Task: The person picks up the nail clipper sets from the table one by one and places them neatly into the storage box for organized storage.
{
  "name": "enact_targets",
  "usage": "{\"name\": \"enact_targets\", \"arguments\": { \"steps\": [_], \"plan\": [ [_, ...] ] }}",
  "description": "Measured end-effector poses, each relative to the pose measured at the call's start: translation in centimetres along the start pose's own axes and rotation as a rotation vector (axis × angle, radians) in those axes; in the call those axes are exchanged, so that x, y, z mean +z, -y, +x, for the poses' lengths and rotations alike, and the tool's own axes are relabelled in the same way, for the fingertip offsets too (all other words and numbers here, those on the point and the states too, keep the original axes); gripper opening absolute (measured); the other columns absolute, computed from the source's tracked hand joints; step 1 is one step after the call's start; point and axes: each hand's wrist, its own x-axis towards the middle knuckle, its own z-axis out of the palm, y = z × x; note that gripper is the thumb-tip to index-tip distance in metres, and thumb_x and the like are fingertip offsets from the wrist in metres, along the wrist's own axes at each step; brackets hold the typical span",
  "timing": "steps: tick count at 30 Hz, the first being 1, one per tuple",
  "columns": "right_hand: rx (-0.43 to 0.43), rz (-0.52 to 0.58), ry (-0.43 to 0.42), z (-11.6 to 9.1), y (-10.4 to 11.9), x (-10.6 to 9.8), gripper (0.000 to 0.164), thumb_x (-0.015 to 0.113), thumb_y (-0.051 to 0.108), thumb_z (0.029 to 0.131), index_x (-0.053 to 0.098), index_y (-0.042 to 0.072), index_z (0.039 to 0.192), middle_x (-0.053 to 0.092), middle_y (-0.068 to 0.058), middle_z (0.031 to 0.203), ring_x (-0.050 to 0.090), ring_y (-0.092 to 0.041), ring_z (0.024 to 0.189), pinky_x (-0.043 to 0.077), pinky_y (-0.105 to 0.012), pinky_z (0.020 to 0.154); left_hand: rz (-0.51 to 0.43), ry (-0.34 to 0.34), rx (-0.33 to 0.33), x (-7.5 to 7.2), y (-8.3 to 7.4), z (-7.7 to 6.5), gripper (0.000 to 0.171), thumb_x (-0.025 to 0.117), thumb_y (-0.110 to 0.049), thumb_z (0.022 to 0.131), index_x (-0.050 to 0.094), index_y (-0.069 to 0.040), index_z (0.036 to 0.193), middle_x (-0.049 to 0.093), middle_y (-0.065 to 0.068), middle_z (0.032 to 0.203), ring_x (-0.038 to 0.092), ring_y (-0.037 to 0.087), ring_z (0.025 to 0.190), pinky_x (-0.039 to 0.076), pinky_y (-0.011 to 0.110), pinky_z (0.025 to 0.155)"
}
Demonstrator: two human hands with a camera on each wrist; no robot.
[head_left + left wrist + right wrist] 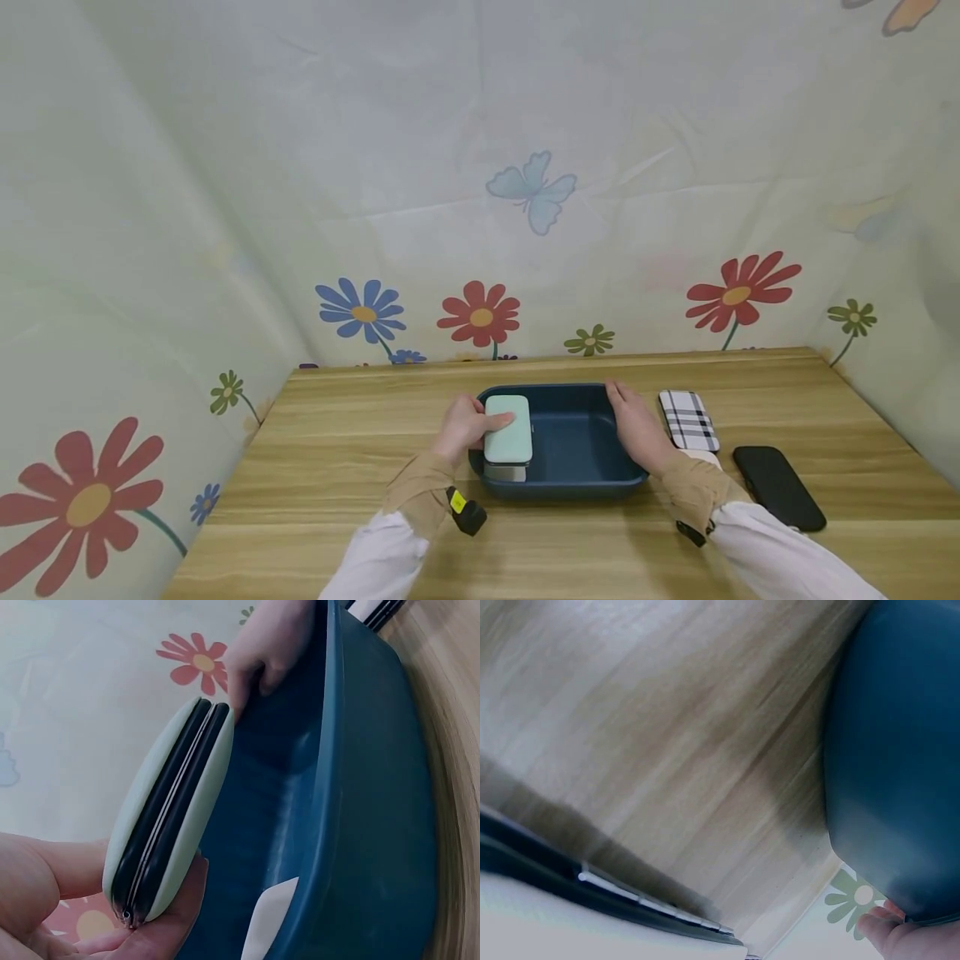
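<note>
My left hand (467, 425) holds a mint-green hard glasses case (508, 433), thumb on its top and fingers underneath. In the left wrist view, the black edges and metal seam of the case (176, 802) face the camera, tilted above the interior of a dark blue plastic bin (577, 492). A white item (271, 919) lies in the bin below the case, mostly hidden. On the other side, my right hand (637, 425) grips the bin's right rim, with fingers (885, 928) at the bin's edge in the right wrist view.
Right of the bin on the wooden table (360, 417) lies a plaid case (688, 421). A black case (780, 486) sits nearer the front right. A whitish item (701, 457) shows partly behind the right wrist. A flower-printed curtain (420, 233) stands behind the table.
</note>
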Motion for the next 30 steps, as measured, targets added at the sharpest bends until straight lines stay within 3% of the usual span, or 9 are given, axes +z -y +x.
{"name": "enact_targets", "arguments": {
  "steps": [12,20,30],
  "plan": [
    [-0.016,0.004,-0.032,0.0,0.0,0.1,0.042,0.046,-0.021,0.077,0.044,-0.019,0.118,0.046,-0.037,0.112,0.046,-0.048,0.102,0.04,-0.051,0.085,-0.005,0.007,0.03,1.4,-0.4,0.2,0.04,0.078,-0.018,0.072,0.041,-0.002,0.08,0.046,0.012,0.076,0.047,0.022,0.065,0.044,0.03,0.047],
    [-0.028,0.009,-0.043,-0.1,-0.1,0.1,0.042,0.047,-0.022,0.076,0.044,-0.02,0.118,0.046,-0.037,0.112,0.046,-0.048,0.101,0.041,-0.05,0.084,-0.045,0.036,0.008,2.7,-1.1,0.4,0.036,0.077,-0.014,0.073,0.046,0.002,0.083,0.05,0.012,0.078,0.055,0.023,0.067,0.051,0.034,0.055],
    [-0.024,0.021,-0.05,-0.1,0.1,0.0,0.04,0.045,-0.022,0.078,0.044,-0.02,0.117,0.046,-0.037,0.111,0.046,-0.048,0.102,0.041,-0.05,0.084,-0.075,0.055,-0.006,3.5,-1.1,0.9,0.032,0.076,-0.012,0.073,0.053,0.006,0.087,0.057,0.011,0.075,0.06,0.021,0.062,0.053,0.035,0.054]
  ]
}}
